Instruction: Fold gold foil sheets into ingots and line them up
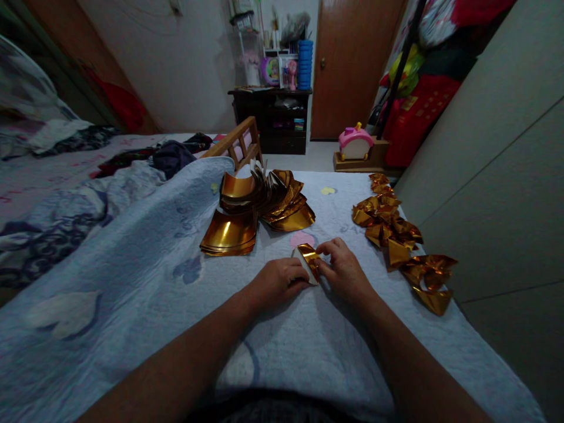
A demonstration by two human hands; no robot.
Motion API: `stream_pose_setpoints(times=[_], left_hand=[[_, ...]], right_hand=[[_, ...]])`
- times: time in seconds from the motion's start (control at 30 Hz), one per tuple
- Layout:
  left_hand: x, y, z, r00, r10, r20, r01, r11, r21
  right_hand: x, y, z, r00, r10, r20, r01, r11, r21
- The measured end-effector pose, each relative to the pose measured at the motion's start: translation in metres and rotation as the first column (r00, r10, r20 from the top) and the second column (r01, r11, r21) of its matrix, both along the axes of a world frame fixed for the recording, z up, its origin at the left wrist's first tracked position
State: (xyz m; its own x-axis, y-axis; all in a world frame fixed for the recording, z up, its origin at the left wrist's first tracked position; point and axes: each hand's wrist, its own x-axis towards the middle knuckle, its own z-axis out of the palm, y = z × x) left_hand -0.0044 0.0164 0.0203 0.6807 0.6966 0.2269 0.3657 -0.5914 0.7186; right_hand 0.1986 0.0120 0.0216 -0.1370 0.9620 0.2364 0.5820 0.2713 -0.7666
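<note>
Between my hands is a sheet of gold foil paper (pixel 309 258), partly folded, with its white back showing on the left side. My left hand (pixel 282 279) grips the left edge, fingers closed on the white part. My right hand (pixel 342 267) pinches the gold right edge between thumb and fingers. Beyond my left hand lie fanned stacks of flat gold foil sheets (pixel 231 232), curling at their edges. To the right, a row of folded gold foil pieces (pixel 392 226) runs along the bed's edge.
A pale blue quilt (pixel 185 329) with heart prints covers the bed under my hands. A wooden rail (pixel 238 138) stands at the far left. Beyond are a dark cabinet (pixel 268 126), a wooden door (pixel 348 70) and a pink toy case (pixel 355 143). A pale panel (pixel 493 176) rises on the right.
</note>
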Motion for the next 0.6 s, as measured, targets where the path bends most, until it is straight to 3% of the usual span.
stream_pose_setpoints(times=[0.17,0.3,0.6], left_hand=[[0.0006,-0.0003,-0.0015,0.996,0.067,0.056,-0.066,0.998,-0.014],[0.0011,-0.0016,0.0002,0.995,0.081,0.051,-0.078,0.996,-0.053],[0.0039,0.0002,0.001,0.992,0.079,-0.098,-0.074,0.995,0.061]], right_hand=[[0.0008,-0.0008,0.0024,0.989,0.138,-0.051,-0.143,0.985,-0.096],[0.0002,-0.0018,0.0052,0.983,0.182,-0.027,-0.184,0.974,-0.131],[0.0008,-0.0018,0.009,0.965,0.252,0.079,-0.241,0.962,-0.126]])
